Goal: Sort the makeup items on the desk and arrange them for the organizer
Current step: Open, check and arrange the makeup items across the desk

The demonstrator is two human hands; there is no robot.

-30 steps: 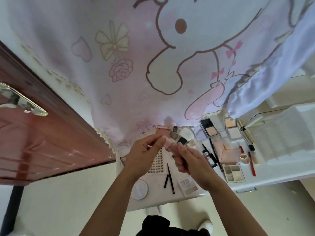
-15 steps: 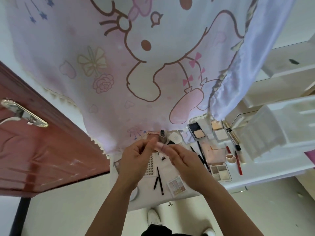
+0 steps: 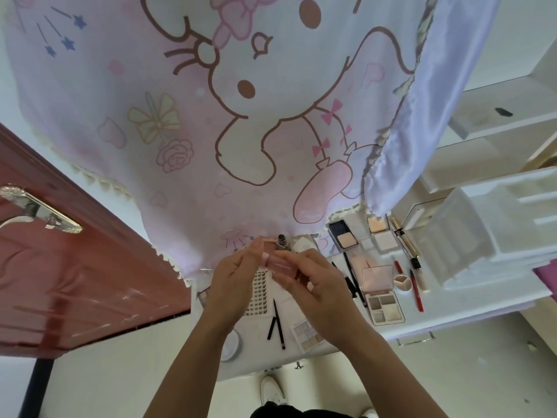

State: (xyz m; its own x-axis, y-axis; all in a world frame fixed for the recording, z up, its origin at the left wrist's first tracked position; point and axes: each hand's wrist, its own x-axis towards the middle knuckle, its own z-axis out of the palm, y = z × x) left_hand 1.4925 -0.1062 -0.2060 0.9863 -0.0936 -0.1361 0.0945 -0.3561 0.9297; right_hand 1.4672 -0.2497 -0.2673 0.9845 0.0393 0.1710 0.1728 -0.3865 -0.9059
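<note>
Both my hands meet above the white desk [image 3: 452, 309]. My right hand [image 3: 313, 285] grips a small pink tube [image 3: 278, 263] with pale lettering. My left hand [image 3: 232, 282] pinches the tube's light pink cap end. Makeup lies spread on the desk: two eyeshadow palettes [image 3: 385, 307] [image 3: 307, 333], open powder compacts [image 3: 342, 236] [image 3: 381, 233], a pink box [image 3: 376, 279], black pencils [image 3: 275, 324], a red pencil [image 3: 417, 294], a round white compact [image 3: 230, 345] and a small dark-capped bottle [image 3: 281, 240]. The white plastic organizer [image 3: 482, 236] stands at the right.
A pink cartoon-print curtain [image 3: 241, 116] hangs down to the back of the desk. A dark red door [image 3: 75, 267] with a metal handle stands at the left. White shelves [image 3: 497, 122] rise at the right. My white shoe [image 3: 271, 390] shows on the floor below.
The view has tilted up and shifted left, so the desk sits lower and more to the right. Both hands stay together on the pink tube.
</note>
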